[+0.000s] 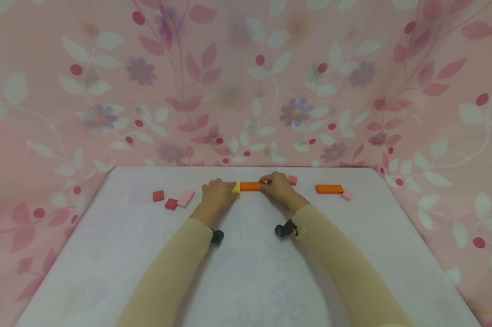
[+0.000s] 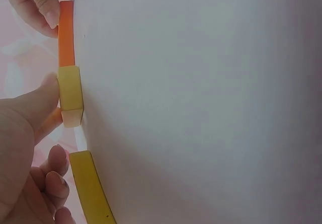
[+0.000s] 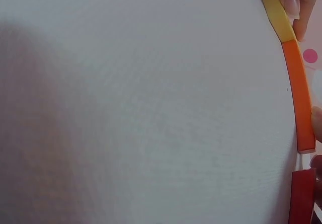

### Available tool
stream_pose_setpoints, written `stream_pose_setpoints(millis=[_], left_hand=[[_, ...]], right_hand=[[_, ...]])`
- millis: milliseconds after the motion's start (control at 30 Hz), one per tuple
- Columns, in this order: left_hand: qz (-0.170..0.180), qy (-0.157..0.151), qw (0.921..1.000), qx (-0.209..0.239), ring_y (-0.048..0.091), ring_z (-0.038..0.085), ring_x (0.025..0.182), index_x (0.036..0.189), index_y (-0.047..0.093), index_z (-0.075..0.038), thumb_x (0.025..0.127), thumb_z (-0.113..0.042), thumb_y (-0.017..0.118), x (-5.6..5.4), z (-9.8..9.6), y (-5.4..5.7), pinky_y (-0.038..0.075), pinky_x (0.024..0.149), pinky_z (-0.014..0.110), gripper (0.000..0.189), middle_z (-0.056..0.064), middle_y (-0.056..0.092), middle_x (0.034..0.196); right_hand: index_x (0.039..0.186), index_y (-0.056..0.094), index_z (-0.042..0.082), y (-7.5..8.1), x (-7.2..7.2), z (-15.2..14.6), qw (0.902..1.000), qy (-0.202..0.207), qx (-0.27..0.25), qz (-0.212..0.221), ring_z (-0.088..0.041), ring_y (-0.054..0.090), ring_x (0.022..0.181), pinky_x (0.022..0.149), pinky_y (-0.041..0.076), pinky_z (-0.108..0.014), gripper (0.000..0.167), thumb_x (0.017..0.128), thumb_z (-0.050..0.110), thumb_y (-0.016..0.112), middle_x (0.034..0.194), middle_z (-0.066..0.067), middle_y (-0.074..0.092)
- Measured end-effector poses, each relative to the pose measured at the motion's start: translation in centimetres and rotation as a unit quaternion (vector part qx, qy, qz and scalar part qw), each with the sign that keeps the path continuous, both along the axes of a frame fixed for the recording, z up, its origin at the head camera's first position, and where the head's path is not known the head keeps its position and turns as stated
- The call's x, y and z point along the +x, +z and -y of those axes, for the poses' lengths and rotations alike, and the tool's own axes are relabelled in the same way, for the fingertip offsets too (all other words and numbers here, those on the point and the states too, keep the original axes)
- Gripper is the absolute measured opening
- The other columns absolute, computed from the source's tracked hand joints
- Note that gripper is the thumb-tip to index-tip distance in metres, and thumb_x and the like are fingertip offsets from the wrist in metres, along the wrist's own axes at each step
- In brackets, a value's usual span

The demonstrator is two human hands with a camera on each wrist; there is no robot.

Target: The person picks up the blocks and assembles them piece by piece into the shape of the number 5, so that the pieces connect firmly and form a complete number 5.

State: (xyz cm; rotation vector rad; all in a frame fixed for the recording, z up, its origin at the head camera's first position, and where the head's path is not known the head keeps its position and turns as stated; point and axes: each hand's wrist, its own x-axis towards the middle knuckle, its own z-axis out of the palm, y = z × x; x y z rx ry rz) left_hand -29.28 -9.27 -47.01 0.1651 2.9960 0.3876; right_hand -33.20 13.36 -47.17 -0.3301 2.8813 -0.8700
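Near the far edge of the table, my left hand [image 1: 218, 193] pinches a yellow block [image 2: 70, 90] between thumb and finger. Its end meets an orange block [image 1: 250, 186], in line with it. At the orange block's other end is my right hand [image 1: 279, 187], thumb and fingers gripping it. A second, longer yellow block [image 2: 90, 186] lies by the lower fingers of my left hand in the left wrist view. Beside my right fingers in the right wrist view is a red block [image 3: 303, 199], mostly hidden by that hand in the head view.
To the left lie a red block [image 1: 158, 195], a crimson block [image 1: 171, 204] and a long pink block [image 1: 186, 199]. On the right are a small pink block [image 1: 292, 180], another orange block [image 1: 329, 189] and a pale pink block [image 1: 347, 195]. Flowered cloth [image 1: 237, 91] rises behind the white table [image 1: 246, 272].
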Motion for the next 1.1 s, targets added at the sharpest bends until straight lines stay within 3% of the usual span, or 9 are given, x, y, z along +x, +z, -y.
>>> stream_pose_setpoints(millis=[433,1100], left_hand=[[-0.003,0.002,1.0000,0.003,0.052,0.032,0.101,0.144,0.054,-0.037,0.095,-0.055,0.060,-0.02,-0.05,-0.19,0.035,0.086,0.048,0.052,0.012,0.059,0.112],[-0.004,0.008,0.9998,-0.020,0.052,0.033,0.106,0.145,0.052,-0.038,0.096,-0.057,0.057,0.12,-0.21,0.16,0.036,0.091,0.054,0.053,0.013,0.062,0.121]], right_hand=[[0.120,0.075,0.019,0.13,0.02,-0.09,1.0000,-0.001,-0.003,0.008,-0.027,0.048,0.102,0.088,0.043,-0.039,0.028,0.095,0.032,0.070,0.108,-0.009,0.060],[0.120,0.074,0.019,-0.15,-0.34,-0.16,1.0000,0.006,-0.002,0.002,-0.025,0.049,0.098,0.082,0.043,-0.035,0.028,0.095,0.032,0.071,0.101,-0.008,0.057]])
